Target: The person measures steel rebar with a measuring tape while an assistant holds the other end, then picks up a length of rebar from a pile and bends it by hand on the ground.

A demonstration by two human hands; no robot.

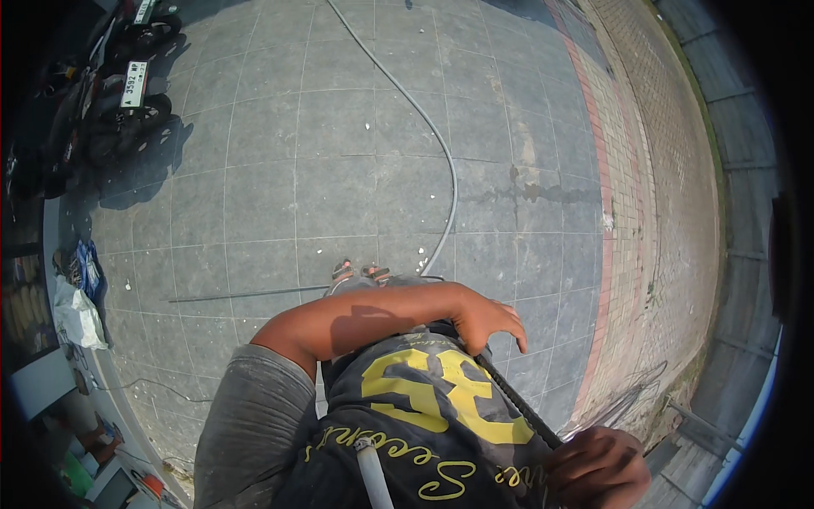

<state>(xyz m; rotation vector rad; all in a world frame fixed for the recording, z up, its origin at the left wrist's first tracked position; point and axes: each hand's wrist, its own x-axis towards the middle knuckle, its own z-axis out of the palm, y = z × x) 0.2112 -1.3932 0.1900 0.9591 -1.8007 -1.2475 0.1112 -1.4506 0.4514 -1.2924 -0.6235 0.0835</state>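
Note:
My left forearm crosses my body, and my left hand (487, 322) hangs open with bent fingers beside the upper end of a black ribbed strap or rod (517, 399). My right hand (598, 467) is closed on the lower end of that black length, at the right of my dark shirt with yellow print. A white tube (370, 471) lies over the shirt at the bottom middle. My sandalled feet (360, 271) stand on grey tiles, beside a thin grey rod (229, 297) lying on the floor.
A long grey hose (445, 153) curves across the tiled floor (339, 187). Parked motorbikes (119, 119) stand at upper left, and white and blue bags (80, 310) at left. A paved strip (644, 254) edged in red runs along the right, with tangled wires (627, 399) at lower right.

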